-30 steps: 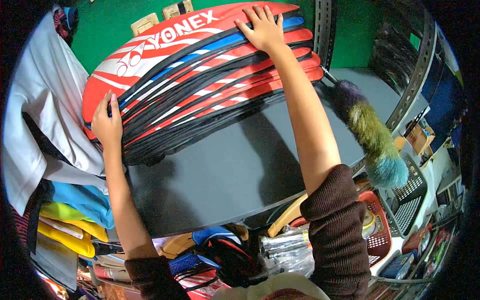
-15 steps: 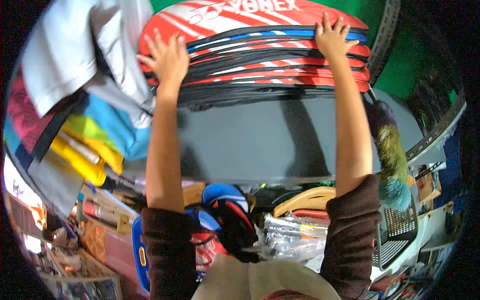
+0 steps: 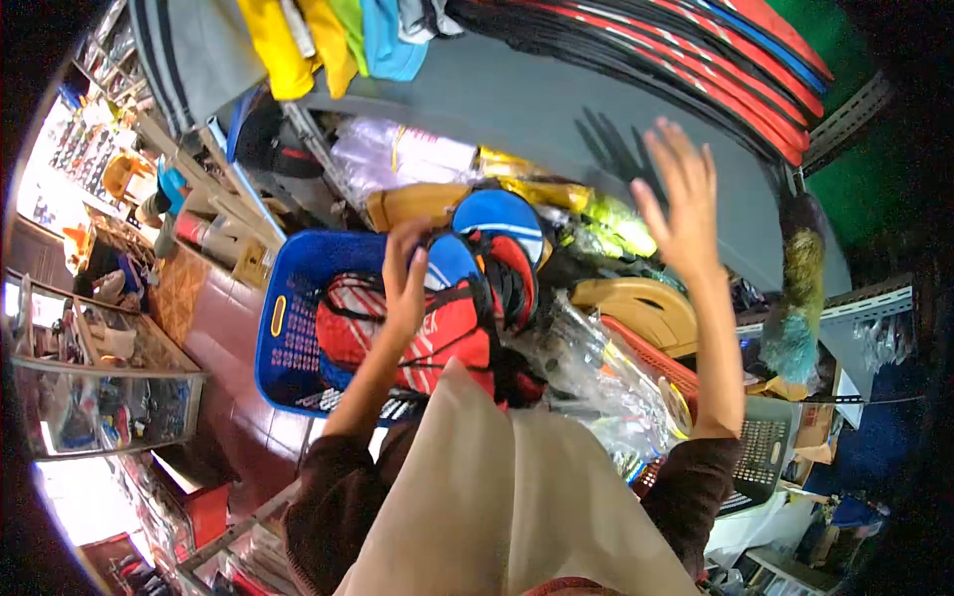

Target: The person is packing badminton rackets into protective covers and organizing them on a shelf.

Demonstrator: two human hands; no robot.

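Grey worktop [image 3: 596, 109], curved by the lens. Red-black-blue striped racket bags [image 3: 696, 60] stacked at far edge (overlapping). Folded yellow, green, blue garments [image 3: 328, 40] drape over its left end.

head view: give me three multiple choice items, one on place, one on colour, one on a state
1. Where is the left hand?
A. over the blue basket
B. on the grey shelf
C. on the feather duster

2. What colour is the basket?
A. green
B. blue
C. white

3. How is the right hand?
A. closed on a bag
B. open, fingers spread, holding nothing
C. gripping the duster

Key: 1 A, it hangs above the bags in the basket; 2 B, its wall is blue; 3 B, the palm is bare.
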